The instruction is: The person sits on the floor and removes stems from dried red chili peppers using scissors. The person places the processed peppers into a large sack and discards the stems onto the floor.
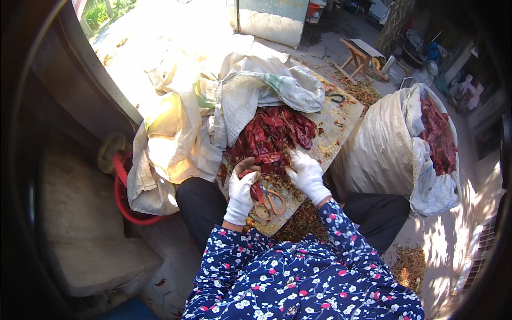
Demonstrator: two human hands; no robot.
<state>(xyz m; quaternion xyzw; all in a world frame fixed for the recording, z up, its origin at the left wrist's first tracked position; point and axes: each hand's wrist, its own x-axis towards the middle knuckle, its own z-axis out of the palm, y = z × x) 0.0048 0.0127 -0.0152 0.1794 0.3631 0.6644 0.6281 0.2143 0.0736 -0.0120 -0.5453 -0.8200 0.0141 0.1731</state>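
Both hands wear white gloves with dirty fingertips. My left hand [243, 187] is closed around dried red chili peppers [256, 192], whose tips hang below the fingers. My right hand [303, 171] touches the near edge of a heap of dried red chilies [274, 130]; whether its fingers grip one cannot be told. The heap spills from a white woven sack [256, 90] lying on a board [338, 124]. Scissors with orange handles [275, 202] lie on the board between the hands, their blades partly hidden. Farther back on the board rest scissors with black handles [337, 98].
An upright woven sack [372, 148] full of red chilies stands at the right. A red plastic basin [120, 200] is at the left, partly under the sack cloth. Stems and scraps [304, 224] litter the ground below the board. A small wooden stool [356, 56] stands behind.
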